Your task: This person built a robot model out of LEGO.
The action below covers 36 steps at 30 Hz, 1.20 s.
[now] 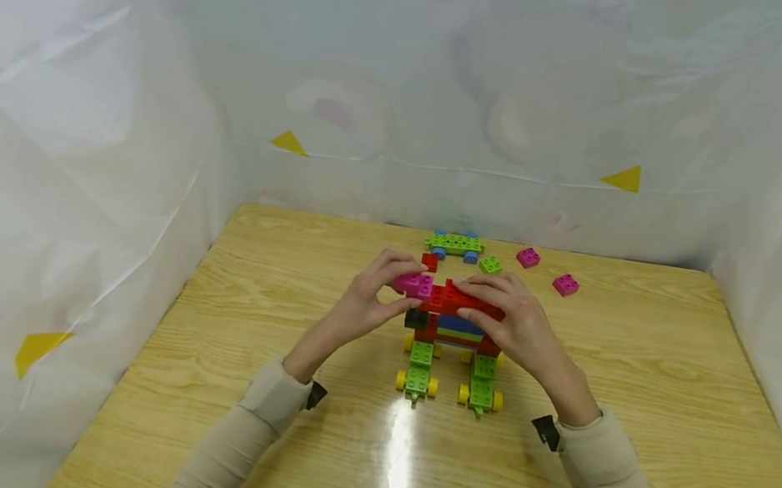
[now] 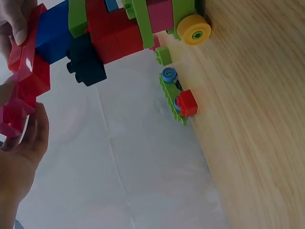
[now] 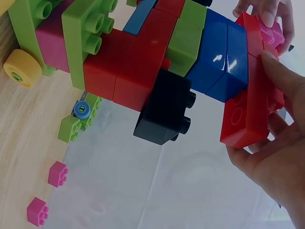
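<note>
A tall construction of toy building bricks (image 1: pixel 460 326) stands on green wheeled bases (image 1: pixel 481 388) with yellow wheels. My left hand (image 1: pixel 369 300) pinches a pink brick (image 1: pixel 415 284) at the left end of the top red layer, thumb in front and fingers behind. On the right of that layer, my right hand (image 1: pixel 519 322) grips a long red brick (image 3: pixel 257 100), its thumb along the near side. Blue bricks (image 3: pixel 219 57) lie directly under the red ones. Lower down, a black brick (image 3: pixel 164 107) juts out from the side. My palms hide part of the top layer.
Behind the construction lie a green wheeled base (image 1: pixel 455 244) with blue wheels, a loose red brick (image 1: pixel 430 262) and a green brick (image 1: pixel 491 265). Two pink bricks, one nearer the back (image 1: pixel 528 257) and one farther right (image 1: pixel 566 285), lie on the wooden table (image 1: pixel 262 292). White sheeting surrounds the table.
</note>
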{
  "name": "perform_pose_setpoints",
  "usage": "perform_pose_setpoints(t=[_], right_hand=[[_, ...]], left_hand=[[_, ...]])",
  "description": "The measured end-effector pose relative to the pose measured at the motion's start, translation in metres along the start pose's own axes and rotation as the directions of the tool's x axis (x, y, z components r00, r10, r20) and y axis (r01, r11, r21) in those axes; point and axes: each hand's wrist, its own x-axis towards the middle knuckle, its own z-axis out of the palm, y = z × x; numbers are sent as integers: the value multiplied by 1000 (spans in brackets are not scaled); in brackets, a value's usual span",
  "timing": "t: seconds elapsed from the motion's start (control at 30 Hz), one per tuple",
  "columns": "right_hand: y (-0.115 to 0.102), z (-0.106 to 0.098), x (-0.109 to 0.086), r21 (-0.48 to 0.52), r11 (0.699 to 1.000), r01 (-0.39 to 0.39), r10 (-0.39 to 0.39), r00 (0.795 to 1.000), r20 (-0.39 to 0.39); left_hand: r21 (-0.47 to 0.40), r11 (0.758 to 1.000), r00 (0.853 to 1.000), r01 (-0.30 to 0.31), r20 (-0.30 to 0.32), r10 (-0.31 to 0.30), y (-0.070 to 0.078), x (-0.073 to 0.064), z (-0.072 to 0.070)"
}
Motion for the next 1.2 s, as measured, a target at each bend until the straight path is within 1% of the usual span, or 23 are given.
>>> perform_pose_setpoints(t=[0.27,0.5,0.77,0.9,1.07,1.2], right_hand=[[1,0,-1,-4,1000,4,-4,1000,-5],[0,-1,-1,2,1000,-7,7,1000,5],[1,-1,-1,5,1000,19,-19,1000,-3],[1,-1,-1,9,1000,29,-29,1000,-6],[1,-1,-1,12,1000,27,-27,1000,-5],[3,1,-1,27,999,34,-34,999,-9]], left_hand=[[-85,995,998,45,-34,-48,-4,-1,3],[-107,994,999,26,-39,-30,-5,1,1],[-114,993,998,11,-55,-18,-5,2,1],[-122,992,998,14,-64,-22,-4,2,1],[-112,993,998,42,-42,-47,-3,2,1],[-78,994,997,76,3,-76,-3,2,1]])
